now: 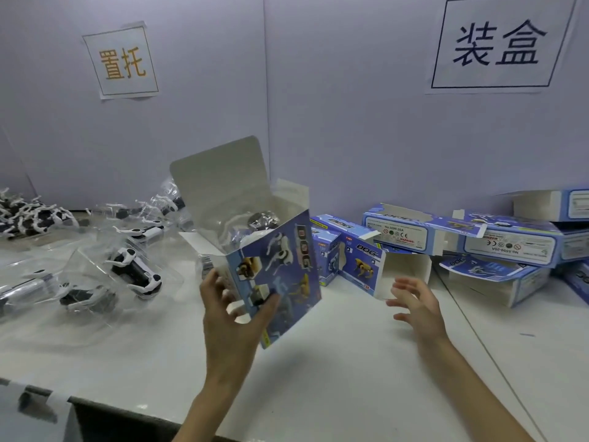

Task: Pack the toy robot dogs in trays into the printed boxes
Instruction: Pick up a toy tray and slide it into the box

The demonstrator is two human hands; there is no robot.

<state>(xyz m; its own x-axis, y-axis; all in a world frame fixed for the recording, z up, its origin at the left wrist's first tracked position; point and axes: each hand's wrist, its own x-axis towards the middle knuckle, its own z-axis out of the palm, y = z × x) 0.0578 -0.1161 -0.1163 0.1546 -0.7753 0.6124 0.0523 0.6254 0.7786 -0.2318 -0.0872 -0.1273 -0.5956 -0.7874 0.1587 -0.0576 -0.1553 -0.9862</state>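
Observation:
My left hand (232, 317) grips a blue printed box (280, 269) from below and holds it tilted above the white table. The box's top flap (220, 180) stands open. A clear tray with a toy robot dog (255, 223) sits inside and sticks out of the opening. My right hand (417, 304) hovers to the right of the box with fingers spread, touching nothing. More toy robot dogs in clear trays (134, 272) lie on the table to the left.
Several printed boxes (398, 234) lie and stack at the back right, one (366, 266) open toward me. Loose toy dogs (28, 215) pile at the far left. A grey wall with two paper signs (122, 60) closes the back. The table's front edge (134, 406) runs below.

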